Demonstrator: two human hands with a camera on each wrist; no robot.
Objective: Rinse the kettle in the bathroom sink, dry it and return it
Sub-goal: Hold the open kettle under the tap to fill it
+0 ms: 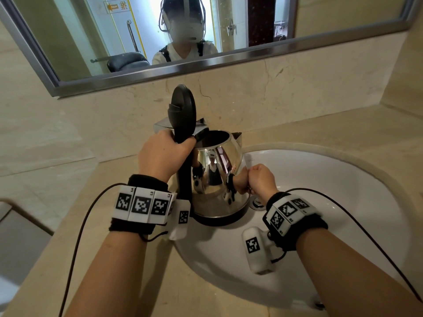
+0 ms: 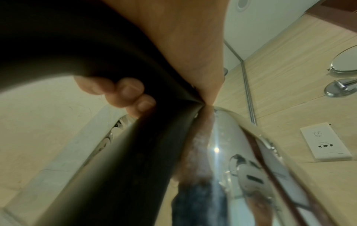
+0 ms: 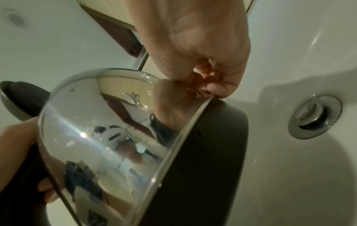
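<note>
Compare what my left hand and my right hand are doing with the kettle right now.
The left hand wraps the kettle's black handle high up, in a full grip; the right hand is a curled fist low against the shiny steel side, near the black base. The left hand bears the kettle's weight; the right hand seems only to steady it, and whether it pinches anything is unclear. Both touch the open-lidded kettle over the white sink.

- You had a steel-framed mirror [image 1: 146, 75] on the wall above the beige stone counter [image 1: 57, 191].
- A white wall socket [image 2: 326, 141] sat on the tiled wall, with a round shaving mirror [image 2: 345, 61] on a chrome mount [image 2: 338, 89] further along.
- A chrome tissue box [image 1: 201, 124] stood at the back of the counter.
</note>
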